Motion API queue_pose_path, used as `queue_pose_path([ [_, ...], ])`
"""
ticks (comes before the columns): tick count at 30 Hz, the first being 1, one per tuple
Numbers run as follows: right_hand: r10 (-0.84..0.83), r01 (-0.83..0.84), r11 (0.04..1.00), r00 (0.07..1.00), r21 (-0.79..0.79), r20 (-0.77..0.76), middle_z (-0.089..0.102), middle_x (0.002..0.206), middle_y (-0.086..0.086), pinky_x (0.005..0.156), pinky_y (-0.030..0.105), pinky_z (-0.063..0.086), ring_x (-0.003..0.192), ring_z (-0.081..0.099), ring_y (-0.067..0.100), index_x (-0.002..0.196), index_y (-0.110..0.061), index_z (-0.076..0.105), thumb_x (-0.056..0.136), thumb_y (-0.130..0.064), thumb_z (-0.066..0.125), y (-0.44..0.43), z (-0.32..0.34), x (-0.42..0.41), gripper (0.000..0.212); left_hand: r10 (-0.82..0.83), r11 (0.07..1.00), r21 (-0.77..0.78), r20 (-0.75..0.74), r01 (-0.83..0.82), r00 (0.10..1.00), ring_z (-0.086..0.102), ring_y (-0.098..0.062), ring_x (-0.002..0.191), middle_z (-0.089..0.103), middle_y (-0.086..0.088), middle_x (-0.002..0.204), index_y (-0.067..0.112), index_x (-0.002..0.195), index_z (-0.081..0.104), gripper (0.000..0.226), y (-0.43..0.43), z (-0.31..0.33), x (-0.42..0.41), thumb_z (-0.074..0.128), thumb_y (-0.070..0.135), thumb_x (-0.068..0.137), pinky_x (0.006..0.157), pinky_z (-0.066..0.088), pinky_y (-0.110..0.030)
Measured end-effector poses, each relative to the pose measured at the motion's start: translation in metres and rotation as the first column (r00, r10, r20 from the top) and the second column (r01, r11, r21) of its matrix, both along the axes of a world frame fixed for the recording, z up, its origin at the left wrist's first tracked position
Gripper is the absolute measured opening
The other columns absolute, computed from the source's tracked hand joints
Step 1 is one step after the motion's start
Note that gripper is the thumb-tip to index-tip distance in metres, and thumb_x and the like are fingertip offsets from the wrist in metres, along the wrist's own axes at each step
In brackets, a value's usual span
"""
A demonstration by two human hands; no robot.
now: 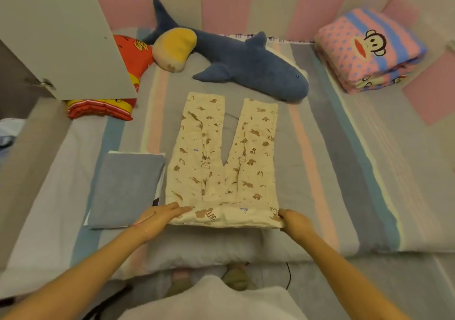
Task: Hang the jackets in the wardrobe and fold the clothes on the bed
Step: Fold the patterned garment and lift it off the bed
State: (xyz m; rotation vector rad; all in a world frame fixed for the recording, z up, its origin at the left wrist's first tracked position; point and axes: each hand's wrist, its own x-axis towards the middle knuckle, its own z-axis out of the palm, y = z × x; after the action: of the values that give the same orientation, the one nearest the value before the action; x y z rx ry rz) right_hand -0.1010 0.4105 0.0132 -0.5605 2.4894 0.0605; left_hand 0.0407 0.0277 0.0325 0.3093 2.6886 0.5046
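- Lying flat on the bed (344, 172), the cream trousers (197, 172) point their legs away.
- Our left hand (157, 217) presses the waistband, fingers straight and together.
- Our right hand (294, 221) seems to pinch the other corner, fingers curled.
- Folded grey cloth (125, 189) lies just beside.

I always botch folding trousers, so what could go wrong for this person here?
The legs of the trousers lie spread apart, so a fold may come out crooked. The folded grey cloth sits close beside the left hand and might get knocked.
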Motion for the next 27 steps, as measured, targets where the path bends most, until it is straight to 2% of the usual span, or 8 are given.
queue_pose_path([
  [3, 0.069, -0.069, 0.997, 0.998, 0.021, 0.012, 0.056, 0.117, 0.006, 0.066, 0.028, 0.036, 0.098, 0.058, 0.026, 0.132, -0.022, 0.040, 0.094, -0.024, 0.046, 0.003, -0.005, 0.015, 0.038, -0.132, 0.988, -0.071, 0.039, 0.134, 0.991, 0.047, -0.017, 0.096, 0.047, 0.013, 0.109, 0.045, 0.097, 0.055, 0.036, -0.003, -0.008, 0.002, 0.033, 0.056, 0.071, 0.085, 0.035, -0.027],
  [8, 0.096, -0.099, 0.992, 0.994, 0.081, 0.043, 0.052, 0.124, 0.007, 0.069, 0.032, 0.043, 0.102, 0.058, 0.028, 0.147, -0.028, 0.024, 0.097, -0.019, 0.042, 0.006, -0.012, 0.030, 0.054, -0.062, 0.987, -0.145, 0.040, 0.067, 0.997, 0.061, -0.016, 0.081, 0.058, 0.011, 0.100, 0.029, 0.103, 0.060, 0.033, 0.005, -0.001, -0.002, 0.073, 0.034, 0.073, 0.065, 0.039, -0.026],
  [12, 0.335, -0.336, 0.941, 0.925, 0.024, -0.177, 0.059, 0.106, 0.007, 0.057, 0.034, 0.053, 0.082, 0.063, 0.024, 0.119, -0.018, 0.060, 0.081, -0.019, 0.071, 0.014, -0.007, 0.047, 0.040, -0.138, 0.971, -0.206, -0.071, 0.120, 0.988, 0.055, -0.011, 0.052, 0.060, 0.010, 0.066, 0.028, 0.080, 0.058, 0.054, 0.009, 0.000, 0.018, 0.088, 0.010, 0.039, 0.057, 0.044, -0.021],
  [14, 0.331, -0.351, 0.936, 0.911, -0.040, -0.247, 0.060, 0.081, 0.003, 0.031, 0.026, 0.040, 0.056, 0.060, 0.018, 0.097, -0.018, 0.066, 0.050, -0.017, 0.092, 0.024, -0.006, 0.056, 0.053, -0.110, 0.975, -0.209, -0.174, 0.073, 0.979, 0.055, -0.014, 0.051, 0.061, 0.004, 0.070, 0.025, 0.085, 0.052, 0.062, 0.007, 0.002, 0.026, 0.086, 0.002, 0.038, 0.058, 0.043, -0.022],
  [19, 0.214, -0.246, 0.964, 0.943, -0.100, -0.254, 0.057, 0.074, 0.006, 0.027, 0.022, 0.024, 0.049, 0.056, 0.021, 0.088, -0.017, 0.063, 0.040, -0.012, 0.093, 0.030, -0.010, 0.062, 0.057, -0.045, 0.964, -0.264, -0.292, -0.035, 0.955, 0.048, -0.019, 0.049, 0.056, -0.001, 0.068, 0.020, 0.116, 0.060, 0.068, 0.005, -0.012, 0.032, 0.064, -0.013, 0.056, 0.058, 0.040, -0.025],
  [22, 0.233, -0.245, 0.968, 0.957, -0.049, -0.172, 0.059, 0.071, 0.006, 0.025, 0.021, 0.026, 0.045, 0.056, 0.021, 0.070, -0.018, 0.069, 0.030, -0.011, 0.094, 0.024, -0.022, 0.061, 0.048, -0.100, 0.933, -0.358, -0.134, 0.046, 0.986, 0.056, -0.021, 0.057, 0.060, -0.003, 0.071, 0.025, 0.111, 0.068, 0.070, 0.010, -0.015, 0.030, 0.084, -0.004, 0.049, 0.059, 0.043, -0.027],
  [24, 0.212, -0.223, 0.973, 0.966, -0.057, -0.147, 0.059, 0.071, 0.003, 0.026, 0.023, 0.033, 0.048, 0.058, 0.019, 0.069, -0.020, 0.070, 0.035, -0.017, 0.094, 0.022, -0.022, 0.058, 0.042, -0.131, 0.895, -0.432, -0.024, 0.108, 0.991, 0.060, -0.025, 0.088, 0.062, -0.006, 0.102, 0.030, 0.124, 0.059, 0.050, 0.012, -0.014, 0.028, 0.069, 0.008, 0.080, 0.077, 0.042, -0.031],
  [27, 0.233, -0.237, 0.971, 0.968, -0.031, -0.093, 0.059, 0.095, 0.008, 0.049, 0.030, 0.050, 0.079, 0.064, 0.027, 0.095, -0.018, 0.071, 0.073, -0.019, 0.077, 0.019, -0.017, 0.056, 0.023, -0.186, 0.846, -0.466, 0.200, 0.260, 0.962, 0.054, -0.027, 0.109, 0.058, -0.008, 0.119, 0.021, 0.113, 0.059, 0.022, 0.018, -0.012, 0.022, 0.052, 0.029, 0.094, 0.089, 0.041, -0.033],
])
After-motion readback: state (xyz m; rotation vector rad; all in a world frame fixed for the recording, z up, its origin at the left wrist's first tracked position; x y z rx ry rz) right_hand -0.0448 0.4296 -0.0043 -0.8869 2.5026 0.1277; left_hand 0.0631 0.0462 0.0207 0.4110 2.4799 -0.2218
